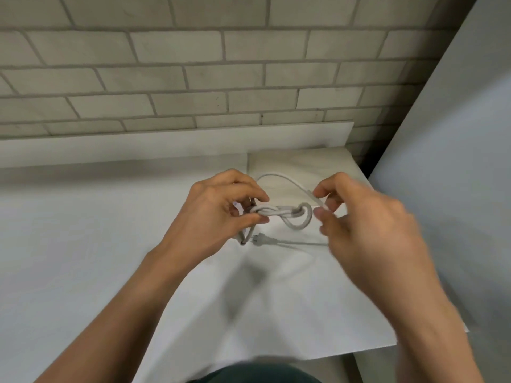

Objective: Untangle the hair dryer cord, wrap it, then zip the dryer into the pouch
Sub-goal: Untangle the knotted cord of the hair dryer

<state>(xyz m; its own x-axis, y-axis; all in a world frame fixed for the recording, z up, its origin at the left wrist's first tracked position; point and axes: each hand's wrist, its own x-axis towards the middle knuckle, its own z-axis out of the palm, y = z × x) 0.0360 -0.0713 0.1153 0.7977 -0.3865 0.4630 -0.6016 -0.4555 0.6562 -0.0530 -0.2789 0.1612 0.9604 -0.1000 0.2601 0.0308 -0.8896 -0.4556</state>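
Left hand (218, 208) & right hand (365, 225) pinch knotted cord (279, 211), lying horiz. L-R.

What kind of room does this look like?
Probably a bathroom or a similar indoor counter, though I can't be sure: a pale brick-pattern tiled wall, a plain white countertop with a raised white ledge behind it, and a knotted white power cord.

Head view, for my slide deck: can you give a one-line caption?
The left hand grips the knotted white cord while the right hand pinches one strand above the counter.
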